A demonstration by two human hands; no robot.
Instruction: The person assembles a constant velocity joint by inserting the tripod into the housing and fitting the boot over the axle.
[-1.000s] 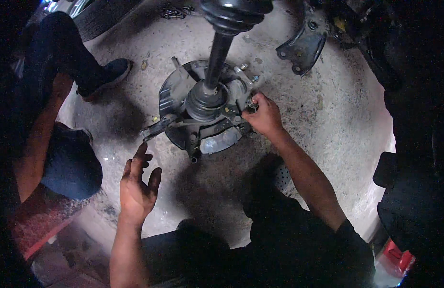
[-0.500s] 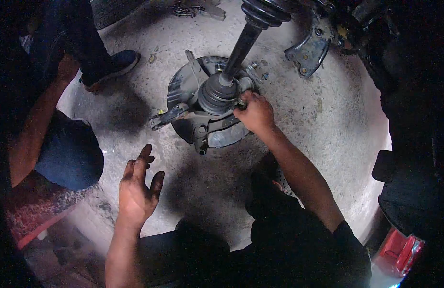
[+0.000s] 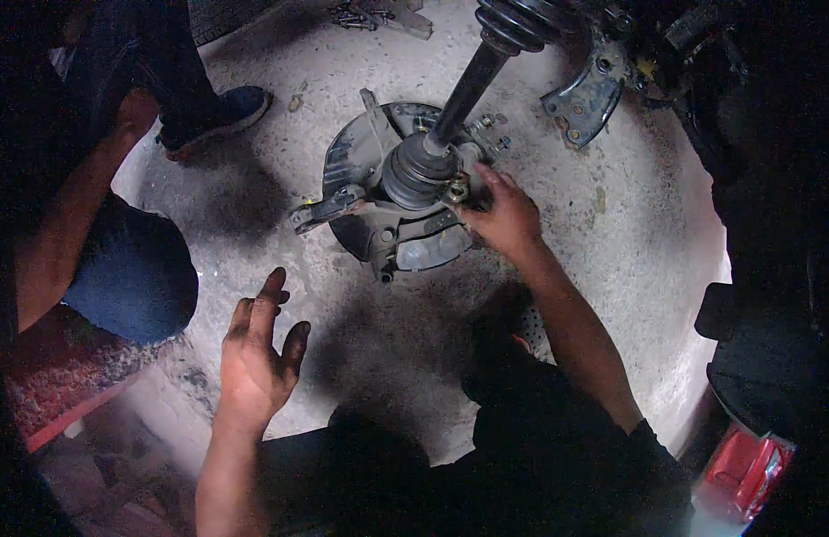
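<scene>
A steering knuckle [image 3: 347, 204] with a round dust shield [image 3: 347, 166] stands on the concrete floor. A drive axle shaft [image 3: 468, 94] slants up from it, with a ribbed rubber boot [image 3: 416, 179] at the lower end. My right hand [image 3: 508, 219] is at the knuckle's right side, thumb and fingers apart beside a small metal end [image 3: 459, 188]. Whether the fingertips touch the part is hard to see. Farther left and nearer to me, my left hand [image 3: 258, 353] hovers above the floor, fingers stretched and holding nothing.
Another person's arm [image 3: 70, 224], dark cap [image 3: 132, 268] and shoe [image 3: 217, 121] are at left. A metal bracket [image 3: 585, 107] hangs at upper right. Loose bolts [image 3: 365, 16] lie at the top, small hardware [image 3: 499, 139] right of the shaft. A red object [image 3: 746, 470] is at lower right.
My right hand has opened and drawn slightly right, off the small metal end, which now shows. The knuckle and shaft appear shifted slightly right in view. My left hand keeps its pose.
</scene>
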